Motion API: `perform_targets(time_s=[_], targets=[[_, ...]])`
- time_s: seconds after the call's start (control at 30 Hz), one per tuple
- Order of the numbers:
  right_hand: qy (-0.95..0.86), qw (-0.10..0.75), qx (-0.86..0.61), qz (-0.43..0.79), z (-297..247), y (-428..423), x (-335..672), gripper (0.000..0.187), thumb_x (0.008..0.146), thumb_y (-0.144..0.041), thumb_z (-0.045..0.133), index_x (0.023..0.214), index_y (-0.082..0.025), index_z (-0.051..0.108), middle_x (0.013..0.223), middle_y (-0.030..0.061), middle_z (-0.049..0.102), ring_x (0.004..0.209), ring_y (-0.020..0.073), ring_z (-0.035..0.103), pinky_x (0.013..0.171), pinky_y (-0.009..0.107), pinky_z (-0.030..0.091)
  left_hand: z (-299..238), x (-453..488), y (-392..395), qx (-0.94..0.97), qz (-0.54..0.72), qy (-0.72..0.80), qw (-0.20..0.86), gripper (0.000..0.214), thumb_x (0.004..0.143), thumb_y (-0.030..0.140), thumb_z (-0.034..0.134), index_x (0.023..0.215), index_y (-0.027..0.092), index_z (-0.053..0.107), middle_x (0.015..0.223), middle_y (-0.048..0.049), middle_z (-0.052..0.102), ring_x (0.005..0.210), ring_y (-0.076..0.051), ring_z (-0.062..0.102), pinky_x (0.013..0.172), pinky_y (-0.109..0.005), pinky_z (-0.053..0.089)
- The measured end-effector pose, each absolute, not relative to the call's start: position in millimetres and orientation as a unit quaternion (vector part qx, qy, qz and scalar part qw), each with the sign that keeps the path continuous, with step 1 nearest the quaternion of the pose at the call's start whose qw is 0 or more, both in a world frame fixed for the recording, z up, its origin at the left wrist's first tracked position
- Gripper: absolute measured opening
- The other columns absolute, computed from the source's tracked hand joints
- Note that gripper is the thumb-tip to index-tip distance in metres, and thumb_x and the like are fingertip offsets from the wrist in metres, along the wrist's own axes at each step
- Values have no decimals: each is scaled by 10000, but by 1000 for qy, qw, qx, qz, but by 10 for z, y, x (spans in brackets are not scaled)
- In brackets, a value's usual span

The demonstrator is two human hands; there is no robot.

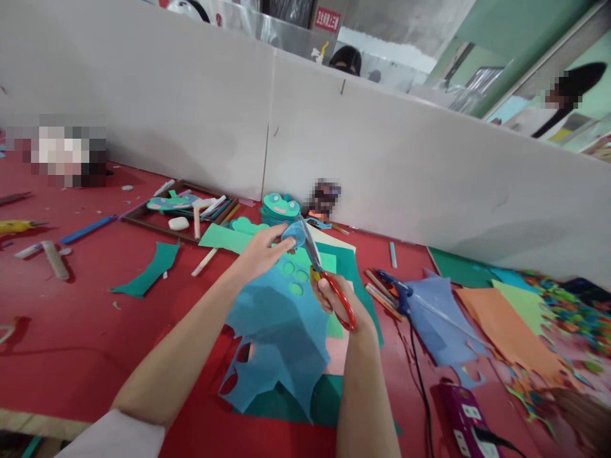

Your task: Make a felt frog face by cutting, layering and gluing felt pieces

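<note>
My left hand pinches a small round blue felt piece above the table. Red-handled scissors are gripped in my right hand, their blades beside the right edge of the blue piece. Whether the blades are cutting into it I cannot tell. Below both hands lies a large blue felt sheet with ragged cut edges and round holes showing green. It rests on green and pink sheets. Behind my left hand, a stack of green frog-face cutouts stands near the partition.
A brown frame tray holds sticks and a cutout. At right are a blue glue gun with its cord, orange felt, a purple power strip and colourful scraps. A white partition closes off the back of the red table.
</note>
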State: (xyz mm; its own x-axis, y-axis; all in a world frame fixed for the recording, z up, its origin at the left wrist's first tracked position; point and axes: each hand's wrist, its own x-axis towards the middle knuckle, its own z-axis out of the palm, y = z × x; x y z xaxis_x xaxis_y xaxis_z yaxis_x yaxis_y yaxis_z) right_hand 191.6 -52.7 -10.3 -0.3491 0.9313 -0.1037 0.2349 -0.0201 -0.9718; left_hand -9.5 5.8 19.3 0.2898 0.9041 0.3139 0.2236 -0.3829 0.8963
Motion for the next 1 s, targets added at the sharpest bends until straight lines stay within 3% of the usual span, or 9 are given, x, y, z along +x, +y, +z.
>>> perform_targets(time_s=[0.53, 0.8, 1.0], targets=[[-647, 356, -482, 471, -213, -441, 1844, 542, 759, -749, 461, 704, -216, 380, 525, -69, 327, 458, 80, 297, 426, 236, 270, 132, 132, -50, 602, 552, 454, 356, 176, 858, 302, 475, 730, 182, 492, 680, 24, 510, 654, -116, 500, 618, -238, 388], [-689, 361, -424, 464, -240, -434, 1794, 533, 824, -734, 350, 849, -208, 439, 616, -33, 402, 564, 120, 352, 541, 270, 327, 191, 4, -10, 699, 496, 414, 307, 193, 868, 281, 467, 702, 182, 454, 685, 25, 516, 640, -112, 474, 614, -233, 365], [-690, 357, -435, 455, -226, -441, 1806, 579, 794, -765, 356, 854, -201, 468, 613, -32, 407, 552, 118, 351, 522, 268, 313, 214, -48, 8, 727, 474, 404, 289, 187, 863, 284, 460, 709, 179, 461, 689, 26, 520, 655, -115, 474, 625, -230, 363]])
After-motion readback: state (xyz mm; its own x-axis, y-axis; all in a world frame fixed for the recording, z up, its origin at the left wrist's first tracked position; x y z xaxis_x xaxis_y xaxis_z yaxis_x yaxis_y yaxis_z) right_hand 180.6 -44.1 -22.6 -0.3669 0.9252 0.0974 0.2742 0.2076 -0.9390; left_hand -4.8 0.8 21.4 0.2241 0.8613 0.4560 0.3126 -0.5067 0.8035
